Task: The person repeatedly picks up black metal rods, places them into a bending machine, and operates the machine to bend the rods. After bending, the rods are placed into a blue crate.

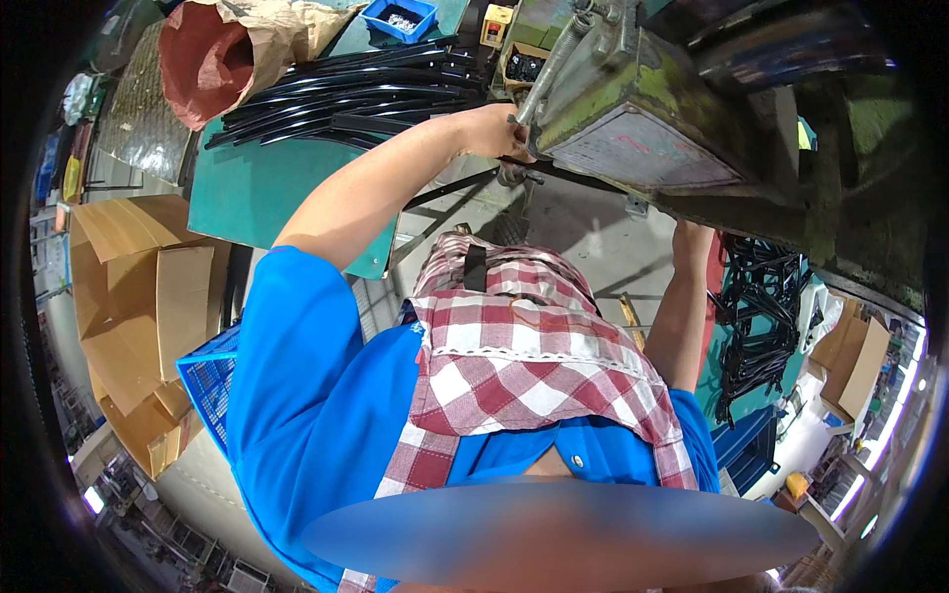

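Observation:
My left hand [494, 131] reaches to the near-left corner of a worn green machine [643, 138], beside its coil spring [554, 69]. Its fingers are curled and closed at a dark piece by the machine's lower edge; what they grip is mostly hidden. My right forearm [682, 316] goes up to the machine's right underside, where the machine body covers the fingers of my right hand. Left of my left hand, a pile of long glossy black strips [366, 89] lies on a green tabletop [237, 193].
A brown paper sack [208, 59] and a blue tray of small parts [400, 18] stand at the back left. Cardboard boxes [133, 296] and a blue crate [210, 371] are at my left. More black parts [756, 326] lie on a green surface at my right, near a blue bin [746, 450].

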A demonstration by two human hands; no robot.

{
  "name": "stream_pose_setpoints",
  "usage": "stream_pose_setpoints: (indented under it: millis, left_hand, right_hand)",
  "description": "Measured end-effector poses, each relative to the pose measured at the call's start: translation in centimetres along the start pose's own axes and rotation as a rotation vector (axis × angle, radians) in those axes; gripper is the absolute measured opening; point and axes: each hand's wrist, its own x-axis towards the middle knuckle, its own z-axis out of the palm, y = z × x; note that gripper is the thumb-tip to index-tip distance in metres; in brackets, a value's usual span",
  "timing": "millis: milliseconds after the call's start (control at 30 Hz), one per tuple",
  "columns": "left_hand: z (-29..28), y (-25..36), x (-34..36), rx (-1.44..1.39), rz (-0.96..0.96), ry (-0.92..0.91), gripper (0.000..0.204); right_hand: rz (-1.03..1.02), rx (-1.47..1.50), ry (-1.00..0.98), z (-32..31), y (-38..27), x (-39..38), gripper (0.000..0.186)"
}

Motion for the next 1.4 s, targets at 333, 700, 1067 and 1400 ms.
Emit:
stream_pose_setpoints:
  millis: [333, 700, 1067, 1400]
  left_hand:
    - [0.3, -1.3, -0.3, 0.17, -0.03, 0.045, 0.024]
    - [1.9, 0.9, -1.2, 0.288, -0.035, 0.05, 0.026]
    - [1.5, -0.3, -1.4, 0.402, -0.056, -0.028, 0.031]
    - [-1.9, -0.3, 11.0, 0.889, -0.036, 0.288, 0.023]
  right_hand:
    - [-0.364, -1.019, -0.204, 1.8, -1.2, -0.3, 0.031]
    - [-0.323, -1.074, -0.68, 14.1, -4.7, -2.8, 0.04]
    - [-0.407, -0.983, -0.676, 12.6, -1.0, -2.0, 0.044]
    - [-0.504, -1.179, -0.594, 12.1, -0.1, -4.4, 0.046]
